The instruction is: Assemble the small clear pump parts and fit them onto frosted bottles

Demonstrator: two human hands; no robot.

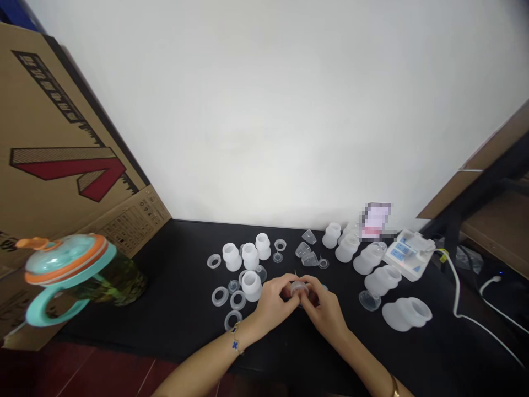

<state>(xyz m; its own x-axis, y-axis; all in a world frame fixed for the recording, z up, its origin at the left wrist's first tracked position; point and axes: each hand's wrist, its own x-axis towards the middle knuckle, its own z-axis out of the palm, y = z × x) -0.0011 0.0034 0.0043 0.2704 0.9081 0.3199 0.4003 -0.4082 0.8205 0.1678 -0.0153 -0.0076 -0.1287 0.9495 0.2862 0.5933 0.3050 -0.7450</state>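
Note:
My left hand (276,300) and my right hand (326,309) meet over the black table, their fingers closed on a small translucent round cap-like piece (299,287). Fingers hide much of it. Beside my left hand stands a white bottle-shaped part (251,285), with more white parts (232,257) behind it. Translucent rings (238,300) and small clear valve-like discs (233,285) lie to the left. Beyond my hands are several clear cups (309,258) and a ring with a clear disc (323,263).
White containers (382,280) form a row on the right, near a clear dome (369,300) and a white power strip (407,256) with cables (457,286). A large tumbler (78,275) with a teal handle stands left, before a cardboard box (53,132). A white wall (256,110) rises behind.

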